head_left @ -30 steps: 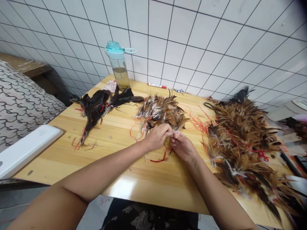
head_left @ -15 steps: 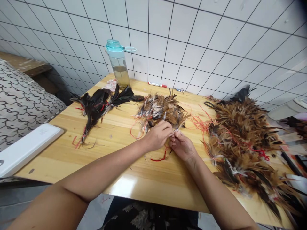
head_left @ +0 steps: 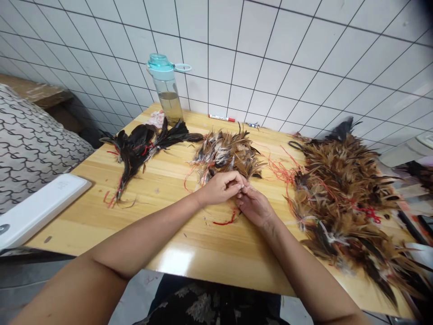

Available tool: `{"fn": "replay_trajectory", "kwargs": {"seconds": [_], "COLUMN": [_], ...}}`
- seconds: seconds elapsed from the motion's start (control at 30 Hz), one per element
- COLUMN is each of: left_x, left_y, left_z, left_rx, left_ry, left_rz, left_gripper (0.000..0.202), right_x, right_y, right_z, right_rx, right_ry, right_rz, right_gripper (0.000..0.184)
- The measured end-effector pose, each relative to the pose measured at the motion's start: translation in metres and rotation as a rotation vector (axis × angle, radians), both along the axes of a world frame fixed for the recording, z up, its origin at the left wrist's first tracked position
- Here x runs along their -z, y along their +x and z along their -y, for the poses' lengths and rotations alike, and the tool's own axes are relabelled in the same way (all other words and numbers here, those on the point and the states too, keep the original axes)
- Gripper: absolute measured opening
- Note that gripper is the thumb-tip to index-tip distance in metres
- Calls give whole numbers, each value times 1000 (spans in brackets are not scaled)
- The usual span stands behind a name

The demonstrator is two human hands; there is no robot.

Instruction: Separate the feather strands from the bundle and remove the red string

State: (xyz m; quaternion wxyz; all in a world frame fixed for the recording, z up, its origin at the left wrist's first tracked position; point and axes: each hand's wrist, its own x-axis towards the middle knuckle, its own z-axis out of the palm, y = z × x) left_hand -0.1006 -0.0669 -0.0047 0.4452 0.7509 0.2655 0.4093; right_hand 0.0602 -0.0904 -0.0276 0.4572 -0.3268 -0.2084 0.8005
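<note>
My left hand point(head_left: 221, 187) and my right hand point(head_left: 256, 205) meet over the middle of the wooden table point(head_left: 135, 230), fingertips pinched together. Whatever sits between the fingertips is too small to make out. Just behind them lies a loose pile of brown and grey feathers point(head_left: 228, 151), partly hidden by my left hand. Below my hands a short red string point(head_left: 223, 223) lies on the wood. Bundles of black feathers point(head_left: 133, 151) tied with red string rest to the left.
Many brown feather bundles point(head_left: 341, 180) cover the right side, with tangled red string point(head_left: 280, 171) beside them. A water bottle point(head_left: 167, 97) and a red marker point(head_left: 221, 118) stand or lie near the tiled wall point(head_left: 219, 67). A white device point(head_left: 47, 207) sits at the left edge.
My hands have drawn closer together, and the left hand has turned slightly at the wrist. A pale feather tip seen at the right fingertips earlier no longer shows.
</note>
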Motion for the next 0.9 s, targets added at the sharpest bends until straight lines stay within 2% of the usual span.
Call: {"fn": "replay_trajectory", "kwargs": {"seconds": [0.13,0.27,0.43,0.57,0.9], "left_x": [0,-1,-1,0,7], "left_y": [1,1,-1,-5,-7], "left_z": [0,-2,-5,-7,-9], "left_rx": [17,19,-31,59,54], "left_ry": [-276,-398,-383,-387,-190], "left_rz": [87,131,110,99,-30], "left_gripper": [12,12,9,11,16], "right_x": [0,0,0,2,6], "right_y": [1,3,9,12,16], "right_z": [0,0,-2,-5,-6], "right_rx": [-40,-113,-217,-263,-308], "right_ry": [-3,42,88,120,102], "right_rz": [24,37,56,77,52], "right_gripper": [14,21,24,25,24]}}
